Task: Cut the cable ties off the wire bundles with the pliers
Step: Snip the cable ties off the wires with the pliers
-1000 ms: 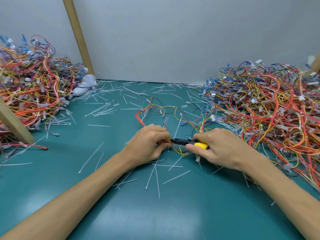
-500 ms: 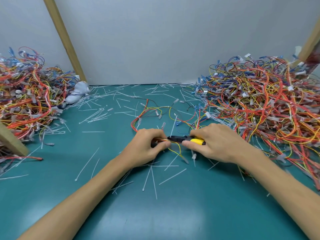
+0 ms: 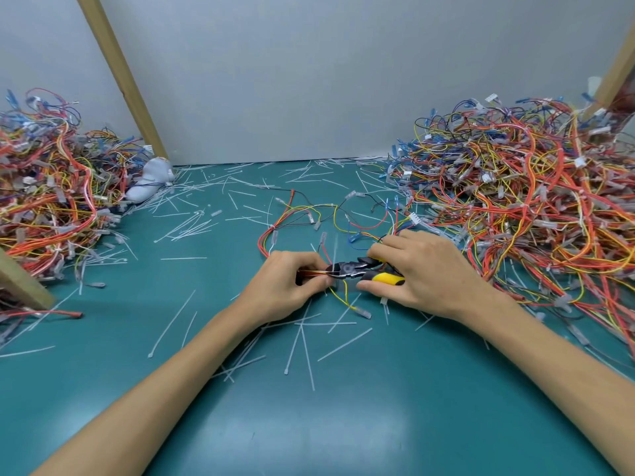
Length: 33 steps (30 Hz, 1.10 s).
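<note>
Wire bundle [image 3: 311, 271] pinched in our left grip [image 3: 288, 286] | pliers [image 3: 347, 269] clasped in right grip [image 3: 424, 273] | cut ties [image 3: 302, 341] strewn around both | pile [image 3: 515, 207] beside right grip still to do, we judge

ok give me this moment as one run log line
left hand: grips wire bundle | right hand: grips pliers, nose at bundle | cut ties: scattered on mat

A teal table top [image 3: 343, 424] is backed by a plain grey wall [image 3: 309, 80]. A slanted wooden strut [image 3: 120, 73] is seen at the left, with a pale cloth-like lump [image 3: 151, 180] lying at its foot. A second strut [image 3: 618, 73] is cut off by the right edge, and a wooden piece [image 3: 20, 283] by the left edge.
</note>
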Motion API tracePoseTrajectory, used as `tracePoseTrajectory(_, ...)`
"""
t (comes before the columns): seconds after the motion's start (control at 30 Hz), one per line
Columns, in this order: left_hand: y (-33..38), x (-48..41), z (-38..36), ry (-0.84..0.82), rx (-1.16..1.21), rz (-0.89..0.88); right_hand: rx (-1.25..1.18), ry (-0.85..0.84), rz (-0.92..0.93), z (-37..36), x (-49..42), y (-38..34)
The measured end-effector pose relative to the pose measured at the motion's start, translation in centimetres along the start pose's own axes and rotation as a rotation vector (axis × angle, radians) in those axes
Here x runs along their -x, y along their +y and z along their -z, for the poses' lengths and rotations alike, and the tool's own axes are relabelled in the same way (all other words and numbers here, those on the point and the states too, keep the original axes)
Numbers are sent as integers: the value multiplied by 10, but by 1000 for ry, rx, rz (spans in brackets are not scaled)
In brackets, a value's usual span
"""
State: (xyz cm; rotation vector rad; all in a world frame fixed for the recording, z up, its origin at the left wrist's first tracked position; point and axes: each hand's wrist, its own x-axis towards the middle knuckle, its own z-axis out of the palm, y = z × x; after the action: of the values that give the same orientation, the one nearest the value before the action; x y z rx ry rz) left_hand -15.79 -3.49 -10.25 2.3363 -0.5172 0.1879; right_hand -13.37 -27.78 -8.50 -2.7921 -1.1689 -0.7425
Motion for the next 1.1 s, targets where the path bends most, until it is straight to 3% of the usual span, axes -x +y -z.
tracePoseTrajectory(0.73,-1,-4,4,-84,118,56,16,55,54,2,-2,0)
tracePoseTrajectory(1.1,3,2,2,18,8,-55,-64,-173,-74,9,0,-7)
